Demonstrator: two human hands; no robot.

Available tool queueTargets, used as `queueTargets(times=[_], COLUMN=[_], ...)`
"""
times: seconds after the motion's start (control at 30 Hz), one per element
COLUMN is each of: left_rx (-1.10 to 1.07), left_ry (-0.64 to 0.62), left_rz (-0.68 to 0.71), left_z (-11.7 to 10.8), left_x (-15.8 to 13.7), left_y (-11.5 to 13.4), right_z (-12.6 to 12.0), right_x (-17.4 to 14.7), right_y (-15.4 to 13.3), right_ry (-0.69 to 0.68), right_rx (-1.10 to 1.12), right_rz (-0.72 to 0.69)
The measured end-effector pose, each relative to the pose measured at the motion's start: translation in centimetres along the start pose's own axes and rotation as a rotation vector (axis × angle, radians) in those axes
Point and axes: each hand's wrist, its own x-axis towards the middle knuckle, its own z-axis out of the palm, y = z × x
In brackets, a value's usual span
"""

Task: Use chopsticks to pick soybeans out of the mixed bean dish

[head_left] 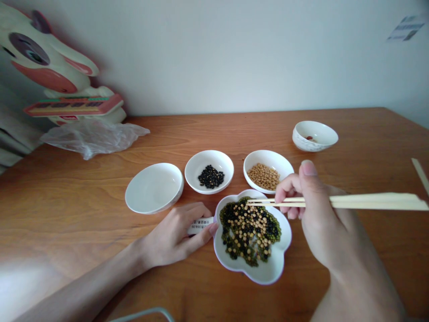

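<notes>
Nearest the camera, the right hand [328, 237] grips 2 pale chopsticks [378, 201], fingers curled about the shafts and thumb raised above them. Their tips reach the mixed beans [250, 230] near the far side of the flower-shaped dish [273, 268]; whether a bean sits between them is too small to tell.

Opposite, the left hand [181, 232] is closed on a white printed tab [201, 225] at the dish's rim, thumb against the edge. That hold is best kept firm, since a light dish would probably slide or turn when the chopsticks press.

Smooth, round beans likely roll, so the 2 tips should straddle 1 bean at its widest part and squeeze gently; too much force may shoot it out. Pale beans lying on top look easier to catch than those sunk among the dark and green ones. A low, steady wrist would disturb the pile less.

Just beyond stand a bowl [192, 170] with black beans [211, 176], another bowl [283, 164] with tan beans [263, 176], and, to the left, a plain white bowl [154, 188].
</notes>
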Motion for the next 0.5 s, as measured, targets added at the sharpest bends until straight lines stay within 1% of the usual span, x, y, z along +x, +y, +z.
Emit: queueTargets(times=[0.13, 0.27, 0.5], left_rx=[0.005, 0.008, 0.011], left_ry=[-0.003, -0.009, -0.015], left_rz=[-0.001, -0.004, -0.006], left_z=[-0.01, 0.00, -0.05], left_x=[0.03, -0.01, -0.11], left_y=[0.02, 0.05, 0.08], right_z=[0.13, 0.03, -0.35], right_x=[0.08, -0.15, -0.37], right_y=[-0.05, -0.22, -0.03], right_ry=[0.000, 0.017, -0.004], right_rx=[-0.014, -0.014, 0.004], right_rz=[-0.018, 0.015, 0.037])
